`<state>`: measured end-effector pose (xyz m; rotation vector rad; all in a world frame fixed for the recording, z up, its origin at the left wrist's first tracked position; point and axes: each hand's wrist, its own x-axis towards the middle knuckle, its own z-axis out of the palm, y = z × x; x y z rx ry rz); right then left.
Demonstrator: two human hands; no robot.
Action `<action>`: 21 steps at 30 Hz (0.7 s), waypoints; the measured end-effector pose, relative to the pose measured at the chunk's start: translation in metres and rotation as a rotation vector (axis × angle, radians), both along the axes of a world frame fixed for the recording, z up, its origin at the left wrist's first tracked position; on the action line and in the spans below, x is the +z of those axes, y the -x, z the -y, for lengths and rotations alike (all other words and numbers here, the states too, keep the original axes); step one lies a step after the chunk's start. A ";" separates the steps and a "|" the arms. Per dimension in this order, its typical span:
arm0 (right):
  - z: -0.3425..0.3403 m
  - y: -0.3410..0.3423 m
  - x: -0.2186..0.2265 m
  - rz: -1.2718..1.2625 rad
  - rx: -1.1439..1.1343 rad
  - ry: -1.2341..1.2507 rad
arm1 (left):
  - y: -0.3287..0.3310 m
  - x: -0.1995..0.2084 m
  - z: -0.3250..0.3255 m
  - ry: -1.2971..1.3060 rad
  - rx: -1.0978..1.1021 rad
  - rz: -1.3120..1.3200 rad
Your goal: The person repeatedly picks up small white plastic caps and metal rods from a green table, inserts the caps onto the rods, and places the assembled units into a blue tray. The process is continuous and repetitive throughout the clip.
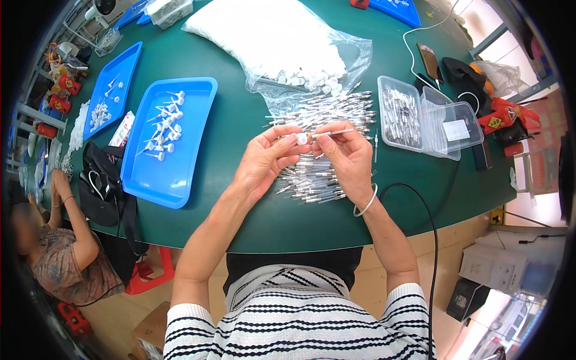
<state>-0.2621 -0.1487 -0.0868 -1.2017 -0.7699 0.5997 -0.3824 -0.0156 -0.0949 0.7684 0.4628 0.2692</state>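
Observation:
Between the thumb and fingers of my left hand is a small white plastic cap. My right hand, with a pale bangle at its wrist, pinches a thin white-and-metal rod. The rod's inner end points at the cap; whether the two touch is too small to tell. Beneath both hands spreads a loose heap of similar thin metal-tipped rods. Beyond it lies a large clear plastic bag of white caps, some spilling from its mouth.
Left of my hands, a blue tray holds several caps with rods attached; another blue tray stands farther left. At right, a clear plastic box holds rods. A black bag lies at the left edge, near a seated co-worker. A black cable hangs at right.

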 end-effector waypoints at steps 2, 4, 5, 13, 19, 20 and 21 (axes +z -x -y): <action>0.000 0.001 0.001 0.015 -0.008 -0.002 | 0.000 0.000 0.000 0.016 -0.005 0.010; 0.000 0.001 0.001 0.028 -0.014 0.000 | 0.000 0.000 0.000 0.032 -0.002 0.013; 0.000 0.001 0.001 0.035 -0.015 0.002 | 0.000 0.000 0.000 0.040 -0.001 0.015; 0.001 0.002 -0.002 0.066 -0.035 0.000 | -0.001 -0.001 0.000 0.074 -0.001 0.016; 0.001 0.001 -0.005 0.197 -0.075 0.011 | -0.001 -0.001 0.002 0.070 0.004 -0.002; 0.001 0.001 -0.005 0.222 -0.080 0.010 | -0.001 -0.001 0.002 0.068 0.007 -0.008; 0.001 0.001 -0.005 0.247 -0.086 0.008 | -0.001 -0.001 0.002 0.068 0.003 -0.007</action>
